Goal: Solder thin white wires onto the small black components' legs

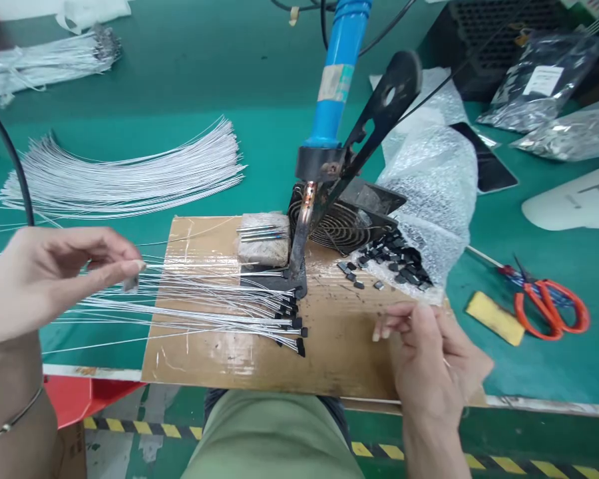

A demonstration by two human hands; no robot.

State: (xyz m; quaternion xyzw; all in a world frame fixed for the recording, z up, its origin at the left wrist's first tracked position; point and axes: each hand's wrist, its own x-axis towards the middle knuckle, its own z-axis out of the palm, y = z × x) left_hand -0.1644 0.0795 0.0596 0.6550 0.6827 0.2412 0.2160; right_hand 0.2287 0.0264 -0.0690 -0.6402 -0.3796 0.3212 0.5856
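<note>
My left hand is closed in a pinch at the left, thumb against finger, on a thin white wire that runs right toward the soldering iron's tip. A small greyish piece shows under the thumb. Below it lie many white wires with black connectors on their right ends. The blue-handled soldering iron is held tip-down in a black metal bracket. My right hand hovers at the cardboard's right side with curled fingers pressed together; what they hold, if anything, is hidden.
Loose black connectors spill from bubble wrap onto the cardboard. A wrapped block carries several short metal-tipped wires. A large white wire bundle lies behind. Orange-handled scissors and a yellow sponge sit right.
</note>
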